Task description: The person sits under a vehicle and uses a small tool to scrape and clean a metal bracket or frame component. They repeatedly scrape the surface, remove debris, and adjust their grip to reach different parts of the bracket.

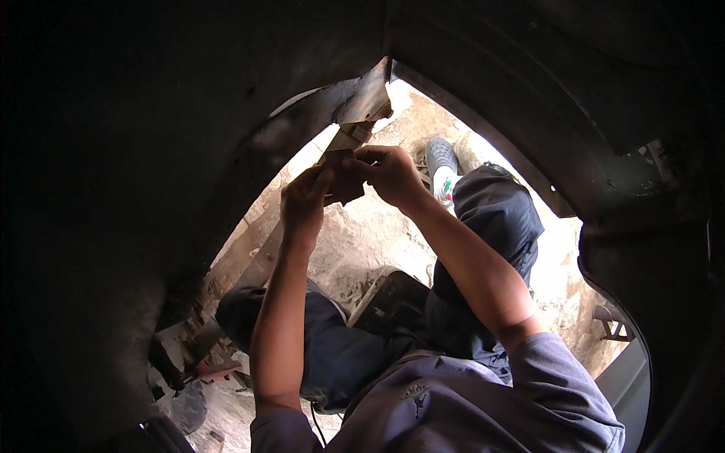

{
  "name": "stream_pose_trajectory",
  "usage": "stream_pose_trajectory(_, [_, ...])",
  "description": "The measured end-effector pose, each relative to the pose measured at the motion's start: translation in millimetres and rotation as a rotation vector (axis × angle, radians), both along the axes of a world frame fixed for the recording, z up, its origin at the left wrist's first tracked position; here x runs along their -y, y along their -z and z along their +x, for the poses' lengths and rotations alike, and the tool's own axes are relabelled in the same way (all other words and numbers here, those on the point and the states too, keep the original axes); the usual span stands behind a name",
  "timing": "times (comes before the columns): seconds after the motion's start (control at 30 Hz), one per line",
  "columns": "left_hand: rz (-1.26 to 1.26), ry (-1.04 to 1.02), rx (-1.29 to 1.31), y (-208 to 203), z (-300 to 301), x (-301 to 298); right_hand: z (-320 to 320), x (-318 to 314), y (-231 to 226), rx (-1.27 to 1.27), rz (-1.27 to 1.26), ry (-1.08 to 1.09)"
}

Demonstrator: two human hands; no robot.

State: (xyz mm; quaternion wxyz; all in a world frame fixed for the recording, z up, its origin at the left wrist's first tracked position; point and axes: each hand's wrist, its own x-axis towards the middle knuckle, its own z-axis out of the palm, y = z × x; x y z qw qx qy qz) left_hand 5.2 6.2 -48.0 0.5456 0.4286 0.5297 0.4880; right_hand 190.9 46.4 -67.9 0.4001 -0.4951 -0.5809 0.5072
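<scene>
A small, dark brown flat piece with angular edges is held between both my hands. My left hand pinches its left side between thumb and fingers. From the right, my right hand closes thumb and fingertips on its upper right edge. Shadow makes its material hard to tell. Just beyond the fingers, a bent, worn metal flange hangs at the peak of the opening, with a small light-coloured strip below it. Whether the piece touches that strip I cannot tell.
A large dark metal shell surrounds the opening, its edge close to both forearms. Underneath are my bent legs in dark trousers, a grey shoe and sunlit rough ground. Assorted scrap lies at the lower left.
</scene>
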Motion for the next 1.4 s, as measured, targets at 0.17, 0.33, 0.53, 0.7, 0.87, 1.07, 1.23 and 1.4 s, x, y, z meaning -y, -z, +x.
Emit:
stream_pose_trajectory(0.17, [0.040, -0.022, -0.055, 10, -6, -9, -5, 6, -13, 0.044, -0.005, -0.021])
stream_pose_trajectory(0.33, [0.017, -0.098, 0.026, 4, 3, -5, -9, 8, -11, 0.035, 0.023, 0.033])
stream_pose_trajectory(0.53, [0.000, -0.159, 0.045, 11, 3, -11, -17, 5, -9, -0.188, 0.018, 0.159])
stream_pose_trajectory(0.7, [-0.008, -0.186, 0.162, 12, 8, -11, -13, -9, 6, -0.277, -0.030, 0.103])
stream_pose_trajectory(0.87, [0.063, -0.205, 0.051, 19, 5, -16, -19, -2, -6, -0.266, -0.046, 0.112])
stream_pose_trajectory(1.07, [0.068, -0.269, 0.060, 5, 14, -11, -22, 7, -22, -0.212, -0.054, 0.107])
stream_pose_trajectory(1.23, [0.044, -0.281, 0.085, 19, 10, -13, -25, 8, -9, 0.014, 0.163, 0.178])
stream_pose_trajectory(1.4, [0.011, -0.336, 0.105, 11, 9, -14, -30, 12, -19, -0.115, 0.091, 0.184])
